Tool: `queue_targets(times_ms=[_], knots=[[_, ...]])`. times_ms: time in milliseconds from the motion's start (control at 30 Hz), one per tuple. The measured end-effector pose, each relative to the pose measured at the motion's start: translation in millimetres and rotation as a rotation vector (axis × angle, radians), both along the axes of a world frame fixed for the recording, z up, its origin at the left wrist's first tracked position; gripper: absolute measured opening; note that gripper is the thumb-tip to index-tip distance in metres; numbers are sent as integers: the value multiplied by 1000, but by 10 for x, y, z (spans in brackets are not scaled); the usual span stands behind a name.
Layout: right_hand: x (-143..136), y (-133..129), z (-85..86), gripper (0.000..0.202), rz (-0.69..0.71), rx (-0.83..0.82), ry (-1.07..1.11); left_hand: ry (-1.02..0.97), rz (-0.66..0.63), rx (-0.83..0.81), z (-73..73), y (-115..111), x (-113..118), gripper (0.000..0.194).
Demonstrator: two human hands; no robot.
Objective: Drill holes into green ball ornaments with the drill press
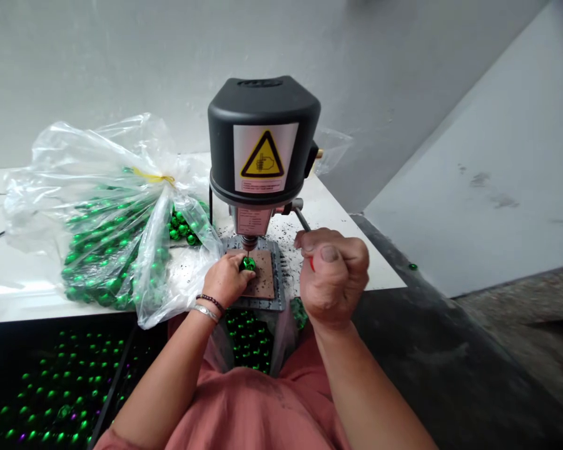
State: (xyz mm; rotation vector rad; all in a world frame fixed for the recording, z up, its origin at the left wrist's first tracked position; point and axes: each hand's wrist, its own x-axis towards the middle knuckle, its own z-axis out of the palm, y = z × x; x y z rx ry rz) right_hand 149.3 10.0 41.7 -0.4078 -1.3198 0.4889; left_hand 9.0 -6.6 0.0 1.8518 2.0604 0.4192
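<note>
My left hand [228, 277] pinches a shiny green ball [249, 264] between thumb and fingers, on a brown board [263, 284] that lies on the metal base of a drill press. Directly above the ball is the chuck [249, 242], its thin bit reaching down to the ball's top. The black machine head [264, 137] bears a yellow warning triangle. To the right of it, my right hand [333, 269] is closed around the end of the press's lever [302, 219]; a bit of red shows between its fingers.
A clear plastic bag [107, 250] of green balls, tied with yellow, lies on the white table [375, 269] at left. More green balls fill a dark container [51, 375] below left and a bag [248, 340] at my lap. Dark shavings surround the base.
</note>
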Motion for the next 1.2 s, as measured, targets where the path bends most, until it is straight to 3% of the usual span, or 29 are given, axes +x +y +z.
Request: queue_targets(times_ms=[133, 233, 400, 533, 600, 667, 767, 833, 900, 1033, 1100, 1200], knots=[[-15, -16, -113, 10, 66, -44, 71, -4, -5, 16, -10, 4, -6, 23], [-14, -33, -72, 12, 49, -86, 64, -3, -7, 31, -44, 14, -24, 26], [-19, -33, 370, 29, -155, -172, 2, 11, 29, 66, -77, -4, -25, 30], [-41, -16, 685, 39, -193, -266, -43, -57, 81, 70, 1, -121, -16, 36], [-46, -9, 729, 39, -198, -270, -48, -125, 19, 34, 78, -227, -42, 33], [-48, -2, 719, 38, -187, -265, -57, -220, -122, -65, 154, -349, -94, 29], [-50, 8, 680, 36, -152, -257, -47, -344, -227, -205, 214, -494, -181, 42], [-52, 14, 667, 37, -129, -256, -19, -455, -164, -211, 208, -530, -212, 53], [-54, 19, 664, 37, -112, -263, -2, -664, -13, -174, 182, -514, -210, 52], [-49, 21, 662, 36, -94, -272, -1, -1366, 396, -134, 153, -408, -176, 46], [-44, 20, 658, 36, -79, -274, 11, -1654, 478, -189, 167, -363, -178, 45], [-40, 17, 649, 35, -57, -278, 8, -1815, 513, -230, 194, -340, -200, 32]])
